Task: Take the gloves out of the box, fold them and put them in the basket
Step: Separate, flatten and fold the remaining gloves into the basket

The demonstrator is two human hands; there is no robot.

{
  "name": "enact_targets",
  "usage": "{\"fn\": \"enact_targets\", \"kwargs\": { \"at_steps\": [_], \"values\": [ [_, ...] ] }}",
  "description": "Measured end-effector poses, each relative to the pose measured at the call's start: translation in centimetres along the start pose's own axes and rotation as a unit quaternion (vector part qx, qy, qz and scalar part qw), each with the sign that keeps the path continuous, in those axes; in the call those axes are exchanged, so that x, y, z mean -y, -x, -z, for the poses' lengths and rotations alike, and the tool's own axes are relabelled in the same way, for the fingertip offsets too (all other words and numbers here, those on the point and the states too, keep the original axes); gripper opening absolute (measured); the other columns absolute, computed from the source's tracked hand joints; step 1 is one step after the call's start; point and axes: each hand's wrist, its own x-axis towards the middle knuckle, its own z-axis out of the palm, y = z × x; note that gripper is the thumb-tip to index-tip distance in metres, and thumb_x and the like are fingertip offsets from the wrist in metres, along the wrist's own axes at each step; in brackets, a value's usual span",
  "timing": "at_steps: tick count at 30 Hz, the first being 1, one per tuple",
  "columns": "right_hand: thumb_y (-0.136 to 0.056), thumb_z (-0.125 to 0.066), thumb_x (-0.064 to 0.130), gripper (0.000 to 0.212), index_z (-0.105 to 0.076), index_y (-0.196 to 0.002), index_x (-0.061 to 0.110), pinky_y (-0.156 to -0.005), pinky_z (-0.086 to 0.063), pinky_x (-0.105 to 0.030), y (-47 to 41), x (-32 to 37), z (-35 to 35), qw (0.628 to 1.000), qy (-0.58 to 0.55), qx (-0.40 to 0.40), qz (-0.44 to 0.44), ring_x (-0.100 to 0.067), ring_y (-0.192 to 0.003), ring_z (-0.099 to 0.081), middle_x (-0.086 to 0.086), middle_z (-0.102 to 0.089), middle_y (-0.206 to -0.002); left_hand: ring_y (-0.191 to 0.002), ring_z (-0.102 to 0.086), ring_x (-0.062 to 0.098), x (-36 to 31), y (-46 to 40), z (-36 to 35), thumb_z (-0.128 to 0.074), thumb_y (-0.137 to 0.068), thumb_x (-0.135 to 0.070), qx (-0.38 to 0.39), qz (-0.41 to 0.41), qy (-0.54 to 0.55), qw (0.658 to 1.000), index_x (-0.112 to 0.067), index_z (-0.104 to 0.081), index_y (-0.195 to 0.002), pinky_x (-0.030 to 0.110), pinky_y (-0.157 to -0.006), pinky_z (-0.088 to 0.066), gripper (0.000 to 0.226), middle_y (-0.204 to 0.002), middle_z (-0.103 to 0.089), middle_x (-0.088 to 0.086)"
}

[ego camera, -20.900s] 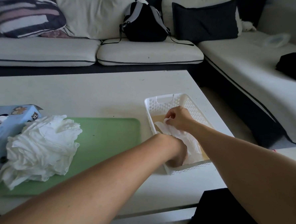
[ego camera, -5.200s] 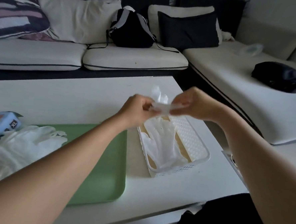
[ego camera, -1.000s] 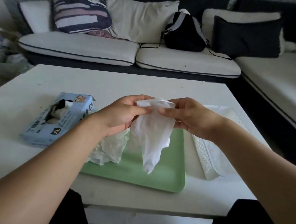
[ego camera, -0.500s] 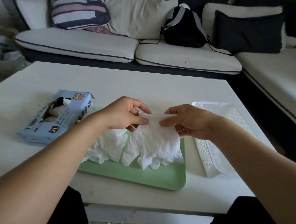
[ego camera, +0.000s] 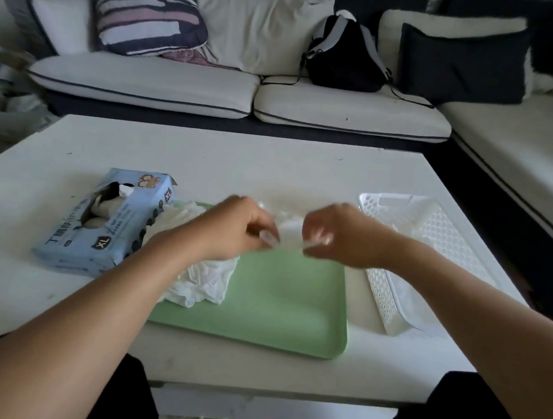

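Gloves are the whole game, and from the head view one white glove [ego camera: 289, 229] is up between both hands, raised over the green tray [ego camera: 282, 303] so it can be folded in the air. Left hand [ego camera: 235, 228] pinches one edge, right hand [ego camera: 338, 234] pinches the other, though blur hides the exact fold. Loose gloves [ego camera: 203, 276] wait heaped on the tray beside the blue box [ego camera: 106, 221], handy for the next grab. White basket [ego camera: 427, 260] sits just right on the bench [ego camera: 271, 167], a short drop away.
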Motion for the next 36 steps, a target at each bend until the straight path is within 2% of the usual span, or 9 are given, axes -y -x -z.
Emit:
{"fn": "enact_targets", "kwargs": {
  "at_steps": [5,7,12,15,18,24,29,31,36],
  "values": [
    [-0.083,-0.08,0.036,0.03,-0.071,-0.109,0.024,-0.071,-0.04,-0.015,1.6,0.6,-3.5,0.937,0.061,0.342,-0.033,0.001,-0.085,-0.058,0.016,-0.066,-0.099,-0.094,-0.068,0.008,0.2,1.2,-3.8,-0.081,-0.085,-0.027,0.285,0.062,-0.102,0.951,-0.03,-0.076,-0.104,0.032,-0.089,-0.057,0.02,-0.089,-0.068,-0.023],
    [-0.086,-0.075,0.045,0.026,-0.075,-0.106,0.029,-0.076,-0.041,-0.014,1.7,0.8,-3.2,0.924,0.051,0.376,-0.044,0.01,-0.08,-0.059,0.021,-0.069,-0.094,-0.098,-0.067,0.008,-0.4,1.2,-4.3,-0.081,-0.083,-0.034,0.321,0.065,-0.115,0.938,-0.036,-0.075,-0.107,0.033,-0.091,-0.057,0.025,-0.096,-0.066,-0.021],
    [-0.086,-0.077,0.035,0.021,-0.077,-0.102,0.021,-0.077,-0.047,-0.019,0.7,-0.4,-2.9,0.975,0.015,0.215,-0.05,0.0,-0.08,-0.066,0.01,-0.075,-0.095,-0.091,-0.068,0.011,-0.3,0.9,-4.2,-0.074,-0.088,-0.036,0.216,0.052,-0.134,0.966,-0.032,-0.075,-0.101,0.036,-0.083,-0.058,0.014,-0.095,-0.07,-0.014],
    [-0.075,-0.084,0.045,0.064,-0.062,-0.13,0.02,-0.098,-0.046,-0.029,0.0,-0.8,-4.5,0.981,0.079,0.152,-0.087,-0.012,-0.109,-0.059,0.002,-0.064,-0.126,-0.114,-0.058,0.017,0.3,0.7,-5.0,-0.077,-0.083,-0.048,0.138,0.038,-0.21,0.967,-0.027,-0.062,-0.131,0.04,-0.093,-0.052,0.054,-0.125,-0.059,-0.007],
    [-0.068,-0.08,0.065,0.091,-0.049,-0.141,0.02,-0.106,-0.043,-0.041,-1.2,-1.9,-7.1,0.974,0.147,0.129,-0.114,-0.027,-0.128,-0.051,-0.003,-0.054,-0.137,-0.124,-0.049,0.022,0.1,0.8,-6.5,-0.078,-0.073,-0.061,0.18,0.024,-0.282,0.942,-0.022,-0.054,-0.138,0.04,-0.098,-0.048,0.08,-0.139,-0.048,-0.004],
    [-0.096,-0.059,0.03,0.042,-0.059,-0.133,0.009,-0.094,-0.049,-0.037,-4.9,-4.9,-7.9,0.976,0.024,-0.03,-0.215,-0.033,-0.113,-0.061,-0.013,-0.065,-0.122,-0.115,-0.055,0.027,-0.8,1.2,-7.2,-0.084,-0.066,-0.063,0.203,0.035,-0.329,0.922,-0.014,-0.047,-0.129,0.039,-0.087,-0.046,0.088,-0.128,-0.051,0.0],
    [-0.086,-0.073,0.02,0.017,-0.075,-0.102,0.014,-0.07,-0.058,-0.031,-6.3,-5.5,-8.5,0.957,-0.062,-0.063,-0.276,-0.02,-0.075,-0.069,-0.003,-0.072,-0.089,-0.117,-0.052,0.027,-0.8,1.2,-7.3,-0.084,-0.066,-0.065,0.222,0.039,-0.325,0.919,-0.014,-0.045,-0.131,0.04,-0.087,-0.046,0.092,-0.13,-0.049,0.0],
    [-0.078,-0.081,0.017,0.012,-0.077,-0.089,0.016,-0.052,-0.05,-0.022,-6.6,-5.1,-8.3,0.954,-0.087,-0.055,-0.28,-0.011,-0.059,-0.063,0.002,-0.069,-0.076,-0.118,-0.051,0.027,-0.7,1.2,-7.3,-0.084,-0.065,-0.065,0.223,0.043,-0.32,0.92,-0.015,-0.044,-0.133,0.041,-0.088,-0.047,0.094,-0.131,-0.049,-0.001],
    [-0.077,-0.076,0.01,0.008,-0.071,-0.074,0.016,-0.044,-0.047,-0.023,-7.1,-4.6,-7.3,0.958,-0.092,-0.056,-0.264,-0.01,-0.058,-0.056,0.004,-0.062,-0.067,-0.121,-0.051,0.027,-0.4,0.9,-7.3,-0.084,-0.063,-0.069,0.23,0.042,-0.319,0.919,-0.015,-0.041,-0.138,0.043,-0.093,-0.049,0.101,-0.136,-0.048,-0.001]
  ]
}}
